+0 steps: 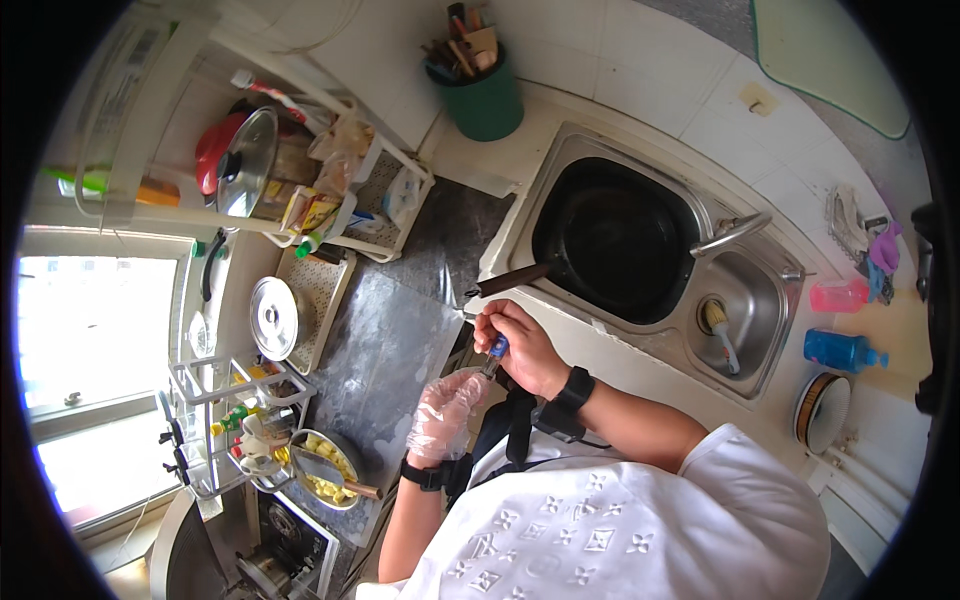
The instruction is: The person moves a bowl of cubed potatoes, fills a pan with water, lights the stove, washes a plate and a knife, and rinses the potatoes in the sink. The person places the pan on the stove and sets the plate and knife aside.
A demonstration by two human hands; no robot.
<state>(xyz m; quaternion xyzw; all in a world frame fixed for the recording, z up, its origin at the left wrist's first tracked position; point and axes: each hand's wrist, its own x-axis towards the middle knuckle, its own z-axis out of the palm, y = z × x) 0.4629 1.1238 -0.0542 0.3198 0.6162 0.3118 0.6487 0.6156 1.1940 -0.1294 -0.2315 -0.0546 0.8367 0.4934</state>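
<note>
Both hands are close together in front of my body. My left hand (448, 412), in a clear plastic glove, closes around the lower end of a small slim item with a blue end (499, 345); its shaft looks clear or metallic, and its kind cannot be told. Bare, my right hand (525, 349) pinches the blue end. Just beyond them, a brown pan handle (514, 281) juts over the counter from a large black pan (615, 232) in the steel sink. To the left, a bowl of peeled, cut yellowish pieces (326, 461) has a wooden-handled cleaver (322, 466) lying across it.
A faucet (731, 234) stands behind the double sink, whose small basin holds a brush (720, 336). A green utensil bucket (482, 101) stands at the back. Left are a shelf rack (375, 247), a steel lid (274, 319) and a gas stove (289, 532). Blue and pink bottles (840, 350) stand right.
</note>
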